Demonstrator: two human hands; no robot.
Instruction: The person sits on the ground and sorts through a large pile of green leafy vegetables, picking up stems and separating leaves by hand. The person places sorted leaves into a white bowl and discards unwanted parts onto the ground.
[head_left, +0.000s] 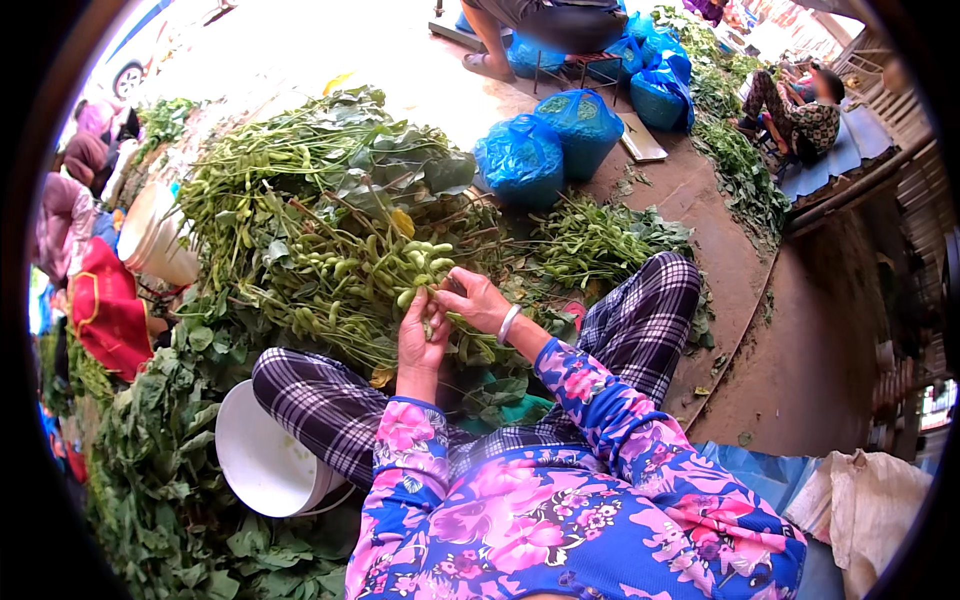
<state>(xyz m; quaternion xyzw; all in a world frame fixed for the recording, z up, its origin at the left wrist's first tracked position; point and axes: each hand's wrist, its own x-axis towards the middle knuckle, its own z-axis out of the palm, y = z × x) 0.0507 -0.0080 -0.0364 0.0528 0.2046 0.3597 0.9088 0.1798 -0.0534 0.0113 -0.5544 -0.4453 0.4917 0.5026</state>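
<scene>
In front of my knees, my left hand (424, 334) pinches a bunch of green soybean pods (421, 259) between thumb and fingers. My right hand (478, 301), with a silver bangle (509, 324) at its wrist, closes its fingertips on the same bunch from the right. The stem inside the grip is mostly hidden. Just beyond both hands rises a large heap of soybean plants (300, 217) with pods, stems and leaves. By my left knee, a white plastic bucket (259, 457) leans with its mouth towards me, and a few pods show inside.
Blue plastic bags (520, 161) of pods stand beyond the heap. A smaller pile of soybean plants (600, 244) lies near my right knee. Stripped leaves (165, 457) cover the ground at left. A seated person (814, 120) is at far right. A pale woven sack (870, 502) lies beside me.
</scene>
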